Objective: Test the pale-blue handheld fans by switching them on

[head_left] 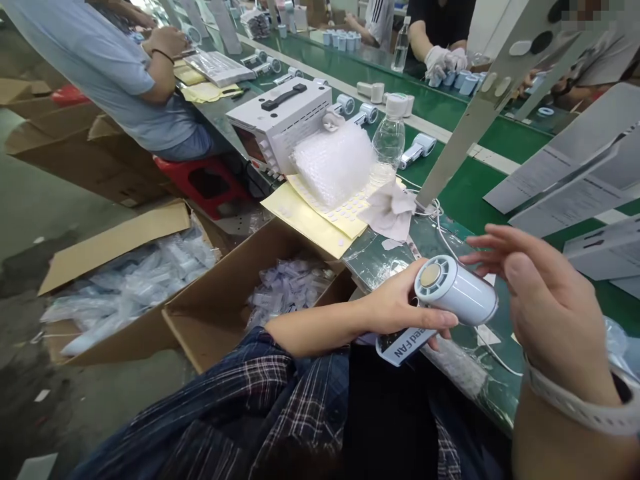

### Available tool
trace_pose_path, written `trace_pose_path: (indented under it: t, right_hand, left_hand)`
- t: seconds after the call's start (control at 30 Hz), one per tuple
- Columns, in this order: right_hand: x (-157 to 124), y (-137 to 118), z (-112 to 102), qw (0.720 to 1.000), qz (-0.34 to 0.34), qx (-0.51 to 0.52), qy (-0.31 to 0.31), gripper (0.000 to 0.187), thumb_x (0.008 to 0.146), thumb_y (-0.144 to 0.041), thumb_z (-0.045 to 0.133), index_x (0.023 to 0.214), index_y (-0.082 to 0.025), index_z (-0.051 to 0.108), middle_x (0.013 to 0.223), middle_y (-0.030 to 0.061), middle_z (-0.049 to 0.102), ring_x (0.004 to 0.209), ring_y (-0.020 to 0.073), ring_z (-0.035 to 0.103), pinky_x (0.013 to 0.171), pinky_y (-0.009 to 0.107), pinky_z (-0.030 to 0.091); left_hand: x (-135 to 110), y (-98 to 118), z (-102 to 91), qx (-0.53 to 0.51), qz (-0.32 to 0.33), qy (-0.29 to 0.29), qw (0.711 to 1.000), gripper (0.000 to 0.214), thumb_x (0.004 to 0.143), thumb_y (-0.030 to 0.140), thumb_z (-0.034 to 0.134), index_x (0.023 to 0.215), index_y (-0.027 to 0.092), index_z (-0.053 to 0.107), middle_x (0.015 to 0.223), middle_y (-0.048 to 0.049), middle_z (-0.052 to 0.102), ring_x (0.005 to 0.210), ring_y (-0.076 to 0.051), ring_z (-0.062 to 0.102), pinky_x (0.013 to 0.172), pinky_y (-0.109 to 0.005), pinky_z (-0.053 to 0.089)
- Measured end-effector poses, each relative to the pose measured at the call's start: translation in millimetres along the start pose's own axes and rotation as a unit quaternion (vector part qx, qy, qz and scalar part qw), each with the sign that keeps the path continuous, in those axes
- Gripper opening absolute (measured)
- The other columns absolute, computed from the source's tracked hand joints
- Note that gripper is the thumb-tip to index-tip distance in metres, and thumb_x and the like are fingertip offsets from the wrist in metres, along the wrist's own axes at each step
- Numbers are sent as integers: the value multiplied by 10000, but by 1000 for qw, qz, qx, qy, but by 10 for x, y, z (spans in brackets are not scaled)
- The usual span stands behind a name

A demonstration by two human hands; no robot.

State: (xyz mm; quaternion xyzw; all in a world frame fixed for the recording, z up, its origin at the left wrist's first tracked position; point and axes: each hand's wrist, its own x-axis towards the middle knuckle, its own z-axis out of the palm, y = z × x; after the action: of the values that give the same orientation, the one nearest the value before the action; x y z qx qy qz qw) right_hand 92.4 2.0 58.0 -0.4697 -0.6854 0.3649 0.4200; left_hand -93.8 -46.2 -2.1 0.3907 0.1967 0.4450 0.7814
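Note:
My left hand (400,300) is wrapped round a light-blue handheld fan (467,293) above the near edge of the bench. The fan's round end, with a tan disc in its centre, faces up toward me, and its handle, lettered "FAN", points down to the left. Just right of the fan's barrel, my right hand (545,300) is open with its fingers apart, holding nothing. A crumpled pale cloth (390,212) and yellow sticker sheets (320,223) lie on the bench beyond my left hand.
Bubble wrap (334,163), a water bottle (390,137) and a white instrument box (280,120) stand behind the sheets. A slanted metal post (465,113) rises from the bench. Cartons (210,327) of bagged parts sit at the left. Co-workers sit along the green belt, one with gloved hands (445,63).

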Motion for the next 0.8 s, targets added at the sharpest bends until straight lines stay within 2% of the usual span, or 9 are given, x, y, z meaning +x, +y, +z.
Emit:
trace_pose_path:
  t: [0.1, 0.13, 0.23, 0.33, 0.47, 0.53, 0.63, 0.73, 0.8]
  right_hand:
    - [-270, 8, -6, 994, 22, 53, -97, 394, 944, -559, 735, 1304, -402, 767, 1335, 39, 760, 1199, 300, 725, 994, 458, 598]
    - [-335, 34, 15, 992, 34, 52, -107, 390, 917, -548, 774, 1280, -404, 783, 1325, 30, 765, 1187, 293, 725, 982, 433, 596]
    - [-476, 121, 117, 992, 76, 76, -61, 356, 887, -537, 815, 1201, -368, 823, 1232, 35, 785, 1068, 264, 737, 887, 380, 602]
    - [-586, 167, 176, 986, 127, 106, -5, 369, 911, -592, 773, 1143, -314, 840, 1182, 62, 793, 1017, 262, 738, 811, 368, 606]
    - [-586, 204, 71, 963, 192, 187, 2, 520, 971, -702, 611, 1101, -246, 824, 1050, 108, 816, 890, 264, 768, 725, 388, 628]
    - [-413, 251, 12, 961, 195, 194, 5, 475, 995, -644, 591, 1129, -238, 796, 1003, 104, 820, 882, 257, 780, 766, 404, 647]
    - [100, 360, 108, 988, 138, 74, 7, 316, 986, -395, 618, 1218, -228, 754, 1035, 86, 825, 924, 241, 778, 884, 431, 645]
    - [690, 469, 510, 994, 45, -92, -30, 379, 906, -219, 588, 1246, -190, 754, 1170, 122, 804, 961, 264, 766, 948, 481, 623]
    - [963, 527, 863, 989, 8, -143, -47, 411, 858, -160, 574, 1221, -163, 767, 1225, 154, 780, 1041, 293, 749, 1046, 516, 577]
  left_hand:
    - [6, -16, -19, 29, -21, -10, 999, 820, 715, 393, 982, 1298, 242, 426, 907, 11, 667, 695, -165, 707, 592, -279, 581]
    - [11, -31, -23, 39, -29, -13, 999, 841, 728, 400, 975, 1337, 245, 416, 909, 12, 663, 696, -163, 704, 589, -277, 580]
    - [21, -98, -24, 51, -68, -29, 996, 876, 781, 465, 932, 1414, 248, 367, 882, 22, 659, 649, -157, 694, 551, -263, 561]
    - [5, -169, -10, 46, -93, -48, 993, 872, 789, 479, 924, 1409, 244, 357, 853, 32, 666, 594, -151, 690, 533, -263, 565]
    - [-38, -226, 11, 2, -109, -84, 990, 838, 803, 459, 914, 1400, 240, 368, 835, 27, 683, 621, -165, 715, 535, -266, 595]
    - [-52, -231, 15, -21, -110, -107, 988, 776, 792, 466, 919, 1327, 232, 408, 837, 20, 689, 628, -171, 726, 541, -278, 615]
    - [-75, -215, 15, -38, -94, -100, 990, 722, 760, 439, 945, 1221, 239, 427, 853, 24, 693, 602, -160, 722, 542, -282, 627]
    - [-140, -165, -13, -31, -80, -72, 994, 723, 744, 431, 958, 1192, 238, 425, 833, 34, 689, 571, -149, 704, 521, -267, 604]
    - [-219, -112, -74, -12, -70, -43, 997, 725, 734, 418, 967, 1178, 236, 423, 827, 33, 690, 584, -149, 706, 519, -251, 582]
